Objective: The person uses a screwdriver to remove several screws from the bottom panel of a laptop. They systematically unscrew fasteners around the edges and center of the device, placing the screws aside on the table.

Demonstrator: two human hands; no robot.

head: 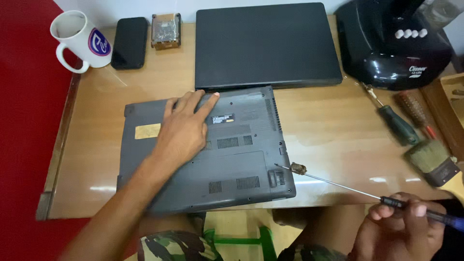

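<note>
Right hand (pixel 401 217) sits closest, at 5 o'clock in my view, fingers curled around the handle of a long thin screwdriver (pixel 338 182). Shaft runs up toward 10 o'clock; tip touches the right edge of the upturned grey laptop (pixel 208 150), with a small dark clump on the shaft just behind the tip.

Left hand (pixel 186 126) is flat and spread on the laptop's underside, holding nothing. I read that as pinning the case so it doesn't slide under the tip.

Laptop lies mid-tabletop (pixel 328 125), front edge overhanging the near rim slightly. A second, closed black laptop (pixel 266 43) touches it at 12 o'clock, so no room to push back.

Open wood at 3 o'clock, before a green-handled screwdriver (pixel 398 125) and a brush (pixel 432 162). Mug (pixel 79 41), phone (pixel 129 42) and a small drive (pixel 166 30) at 11 o'clock, well apart.
</note>
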